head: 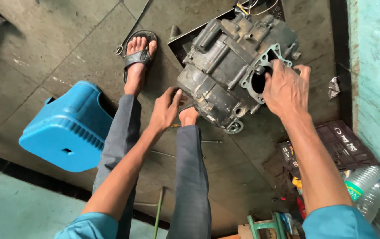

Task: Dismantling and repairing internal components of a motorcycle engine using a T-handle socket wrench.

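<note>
The right hand [286, 90] is spreading its fingers [304, 71] wide over the round cylinder bore [259, 82] of the engine block [234, 66], palm pressing on the gasket face and fingertips curling over the far edge. The left hand [165, 108] is reaching in with fingers loosely open, thumb touching the block's near-left corner; whether it is gripping anything I cannot tell. The block is sitting on the stone floor [66, 53], far and right of centre, leaning against a dark metal tray [181, 44]. It looks like cast metal, grimy, ribbed and lumpy, so it is likely heavy, rigid and greasy; the bore rim and the cast lugs seem the firmest holds. To the left a blue plastic stool [66, 128] is lying beside the person's sandalled foot [139, 55]. Near right, a clear plastic bottle [367, 186] is resting against the turquoise wall [376, 66].
</note>
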